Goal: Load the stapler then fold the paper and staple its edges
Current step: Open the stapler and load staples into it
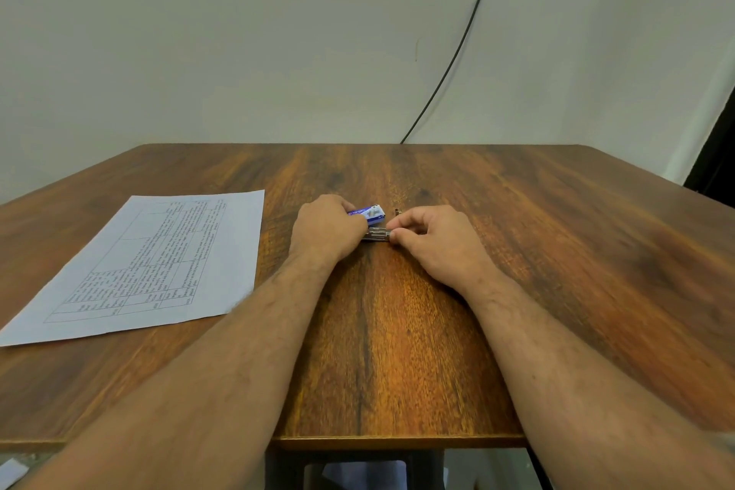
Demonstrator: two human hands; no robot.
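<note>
A small metal stapler (376, 235) lies on the wooden table (517, 251) between my two hands. My left hand (326, 229) curls over its left end and hides most of it. My right hand (433, 237) pinches the stapler's right end with thumb and forefinger. Just behind the hands lies a blue and white staple box (370, 212), partly hidden by my left fingers. A printed sheet of paper (147, 263) with a table of text lies flat at the left of the table.
A tiny metal piece (397, 212) sits on the table right of the staple box. A black cable (457, 52) runs down the wall behind the table. The table's front edge is close to me.
</note>
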